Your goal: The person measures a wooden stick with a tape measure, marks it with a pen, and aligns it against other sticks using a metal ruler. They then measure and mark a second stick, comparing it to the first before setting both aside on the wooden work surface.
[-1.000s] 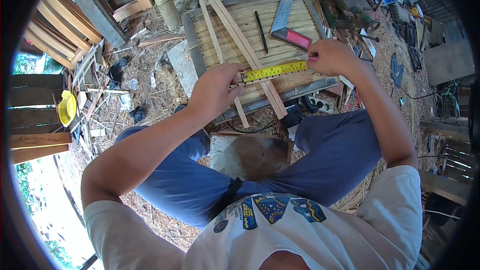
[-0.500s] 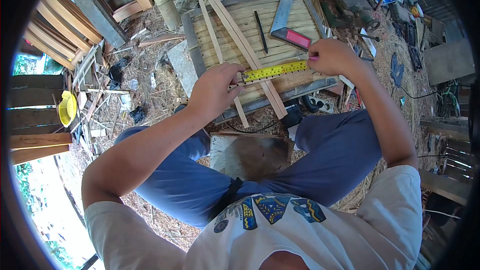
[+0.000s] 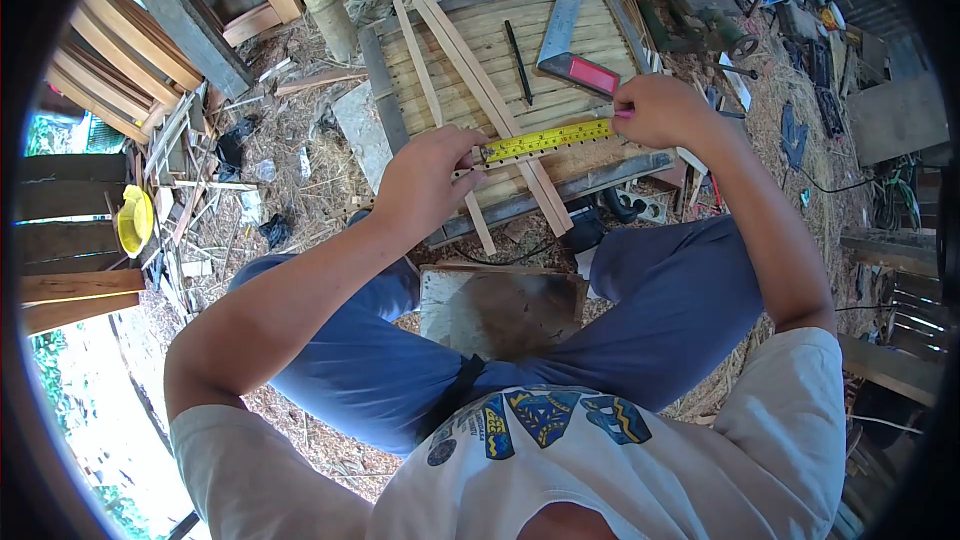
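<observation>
A yellow tape measure blade [image 3: 550, 141] stretches between my two hands over a slatted wooden table [image 3: 590, 180]. My left hand [image 3: 437, 172] pinches its left end. At the right end, my right hand [image 3: 660, 114] is closed on the tape, with a bit of pink showing at the fingers. Under the blade run a pair of long wooden strips [image 3: 490, 105] and a thinner strip [image 3: 420, 65] beside them. A black pencil-like stick [image 3: 518, 62] and a metal square [image 3: 565, 25] with a red-faced handle lie beyond the tape.
A low wooden block [image 3: 500, 310] sits between my knees. Bamboo posts [image 3: 325, 2] rise behind the table at the left. A yellow helmet-like item [image 3: 134, 221] is at the far left. Wood scraps and straw litter the ground, with a black cable [image 3: 830, 185] at the right.
The table and the items on it appear shifted very slightly to the left in view. Both hands keep their hold on the tape.
</observation>
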The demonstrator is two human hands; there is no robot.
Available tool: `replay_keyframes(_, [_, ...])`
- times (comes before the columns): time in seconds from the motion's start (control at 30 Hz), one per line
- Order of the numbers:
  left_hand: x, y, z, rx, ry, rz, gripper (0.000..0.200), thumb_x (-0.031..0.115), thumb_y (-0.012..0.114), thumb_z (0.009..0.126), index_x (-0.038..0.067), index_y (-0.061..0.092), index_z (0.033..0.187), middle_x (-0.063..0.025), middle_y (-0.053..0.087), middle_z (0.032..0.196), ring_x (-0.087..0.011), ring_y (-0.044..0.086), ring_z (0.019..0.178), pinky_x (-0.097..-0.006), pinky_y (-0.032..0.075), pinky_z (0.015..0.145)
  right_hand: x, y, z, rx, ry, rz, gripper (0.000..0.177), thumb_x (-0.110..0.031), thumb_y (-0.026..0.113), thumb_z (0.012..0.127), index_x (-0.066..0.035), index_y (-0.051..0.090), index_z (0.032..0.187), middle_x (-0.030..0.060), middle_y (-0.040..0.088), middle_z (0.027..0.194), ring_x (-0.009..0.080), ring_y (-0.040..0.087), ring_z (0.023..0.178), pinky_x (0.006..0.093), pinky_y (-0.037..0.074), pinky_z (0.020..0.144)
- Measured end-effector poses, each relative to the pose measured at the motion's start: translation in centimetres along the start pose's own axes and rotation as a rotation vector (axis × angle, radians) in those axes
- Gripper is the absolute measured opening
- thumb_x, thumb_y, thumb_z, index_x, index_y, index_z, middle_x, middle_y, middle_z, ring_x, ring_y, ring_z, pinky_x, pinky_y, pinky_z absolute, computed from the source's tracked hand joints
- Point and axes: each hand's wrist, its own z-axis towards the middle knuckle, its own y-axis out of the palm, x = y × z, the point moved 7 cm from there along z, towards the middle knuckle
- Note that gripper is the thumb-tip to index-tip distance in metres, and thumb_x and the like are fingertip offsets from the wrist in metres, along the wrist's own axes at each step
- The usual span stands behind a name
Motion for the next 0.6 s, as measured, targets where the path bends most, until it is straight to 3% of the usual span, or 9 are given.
replay_keyframes(0.6, [0.02,-0.05,0.07,-0.02,-0.042,0.01,0.04,0.012,0.08,0.084,0.007,0.069,0.122,-0.0082,0.069,0.092,-0.0296,0.068,0.09,-0.0423,0.055,0.08,-0.07,-0.13,-0.2,-0.001,0.015,-0.008,0.034,-0.035,0.067,0.085,-0.011,0.08,0.105,0.0166,0.076,0.108,0.0342,0.072,0.104,0.0455,0.058,0.091])
